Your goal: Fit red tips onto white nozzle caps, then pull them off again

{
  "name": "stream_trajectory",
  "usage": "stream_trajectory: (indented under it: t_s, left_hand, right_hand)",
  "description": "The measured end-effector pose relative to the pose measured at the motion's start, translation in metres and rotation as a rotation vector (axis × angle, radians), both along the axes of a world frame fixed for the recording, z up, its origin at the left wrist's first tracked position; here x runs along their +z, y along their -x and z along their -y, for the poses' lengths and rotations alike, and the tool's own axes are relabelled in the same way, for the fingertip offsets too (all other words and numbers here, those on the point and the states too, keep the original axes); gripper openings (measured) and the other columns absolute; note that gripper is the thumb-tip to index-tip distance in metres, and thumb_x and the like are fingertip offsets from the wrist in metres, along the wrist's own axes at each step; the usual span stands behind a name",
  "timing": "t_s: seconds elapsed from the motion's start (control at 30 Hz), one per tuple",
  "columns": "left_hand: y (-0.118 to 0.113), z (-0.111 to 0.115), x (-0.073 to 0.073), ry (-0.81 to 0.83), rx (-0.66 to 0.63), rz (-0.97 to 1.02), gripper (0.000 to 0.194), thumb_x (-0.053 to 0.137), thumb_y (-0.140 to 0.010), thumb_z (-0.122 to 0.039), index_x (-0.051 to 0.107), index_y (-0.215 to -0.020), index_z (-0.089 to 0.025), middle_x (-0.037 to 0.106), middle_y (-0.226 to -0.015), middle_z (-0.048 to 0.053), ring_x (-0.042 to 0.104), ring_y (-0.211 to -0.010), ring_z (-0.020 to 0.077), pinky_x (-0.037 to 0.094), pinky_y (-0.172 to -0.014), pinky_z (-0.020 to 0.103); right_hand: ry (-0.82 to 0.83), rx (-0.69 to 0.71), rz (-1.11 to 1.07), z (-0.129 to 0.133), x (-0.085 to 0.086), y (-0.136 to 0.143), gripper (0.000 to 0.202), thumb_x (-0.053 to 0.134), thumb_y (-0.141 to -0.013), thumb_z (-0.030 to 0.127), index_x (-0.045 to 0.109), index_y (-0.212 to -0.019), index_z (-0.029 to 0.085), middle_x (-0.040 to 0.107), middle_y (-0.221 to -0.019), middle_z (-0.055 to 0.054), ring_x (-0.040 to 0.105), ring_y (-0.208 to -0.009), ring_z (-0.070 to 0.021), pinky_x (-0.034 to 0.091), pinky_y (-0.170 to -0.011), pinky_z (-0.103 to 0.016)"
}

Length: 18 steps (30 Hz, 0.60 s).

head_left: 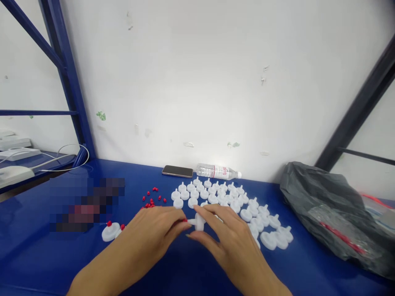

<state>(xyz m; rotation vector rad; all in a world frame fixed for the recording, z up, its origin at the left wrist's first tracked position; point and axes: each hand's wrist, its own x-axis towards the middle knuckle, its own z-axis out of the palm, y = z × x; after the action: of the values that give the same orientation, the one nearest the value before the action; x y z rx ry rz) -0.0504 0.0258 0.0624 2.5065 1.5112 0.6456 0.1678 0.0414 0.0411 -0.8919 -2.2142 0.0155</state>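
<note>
Between the thumb and fingers of my right hand [231, 236] is a white spouted lid [199, 222], turned on its side with the spout to the left. My left hand [157, 228] pinches a small red cap [185, 220] at the spout's tip; how far it sits on the spout is hidden by the fingers. Loose red caps [151, 203] lie scattered beyond my left hand. Many white spouted lids [212, 199] stand spout-up beyond and right of my right hand. Left of my left forearm are white lids with red caps on, one in full view [110, 233] and another partly hidden.
A phone [177, 171] and a clear plastic bottle [217, 171] lie along the wall at the back of the blue table [129, 176]. A dark plastic bag [311, 205] fills the right side, with a clear bag of red pieces [344, 238] on it. Blue frame posts [72, 82] rise left.
</note>
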Motion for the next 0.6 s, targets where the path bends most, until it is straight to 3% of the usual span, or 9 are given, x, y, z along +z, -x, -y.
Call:
stream_trajectory:
  t_s: [0.13, 0.37, 0.47, 0.6]
  left_hand:
    - [-0.002, 0.001, -0.003, -0.041, -0.101, 0.061, 0.036, 0.033, -0.109, -0.038, 0.064, -0.096, -0.025, 0.072, -0.088, 0.002, 0.065, -0.076, 0.0169, 0.047, -0.072, 0.026]
    - [-0.018, 0.015, 0.002, -0.183, -0.126, 0.242, 0.036, 0.028, -0.109, -0.039, 0.06, -0.096, -0.028, 0.074, -0.095, 0.0, 0.068, -0.082, 0.0162, 0.053, -0.075, 0.024]
    - [-0.022, 0.019, -0.001, -0.235, -0.108, 0.281, 0.036, 0.028, -0.108, -0.038, 0.062, -0.099, -0.029, 0.076, -0.1, 0.0, 0.071, -0.093, 0.0165, 0.055, -0.08, 0.023]
    - [-0.02, 0.018, -0.01, -0.277, -0.072, 0.296, 0.028, 0.035, -0.108, -0.037, 0.059, -0.121, -0.034, 0.075, -0.115, -0.002, 0.07, -0.105, 0.0139, 0.053, -0.092, 0.019]
  right_hand:
    - [0.155, 0.086, -0.284, 0.002, 0.009, 0.002, 0.029, 0.073, -0.091, 0.041, 0.074, -0.119, 0.031, 0.072, -0.111, -0.006, 0.073, -0.095, -0.0223, 0.063, -0.083, -0.033]
    - [0.404, 0.197, -0.544, 0.002, 0.013, -0.002, 0.034, 0.087, -0.078, 0.034, 0.079, -0.111, 0.036, 0.081, -0.107, 0.002, 0.076, -0.1, -0.0242, 0.063, -0.09, -0.032]
    - [0.43, 0.268, -0.623, 0.003, 0.013, -0.002, 0.036, 0.09, -0.074, 0.03, 0.08, -0.109, 0.036, 0.081, -0.105, 0.003, 0.078, -0.096, -0.0236, 0.064, -0.088, -0.03]
    - [0.402, 0.261, -0.673, 0.009, 0.019, -0.001, 0.043, 0.093, -0.069, 0.021, 0.081, -0.107, 0.038, 0.082, -0.101, 0.006, 0.079, -0.094, -0.0212, 0.062, -0.088, -0.025]
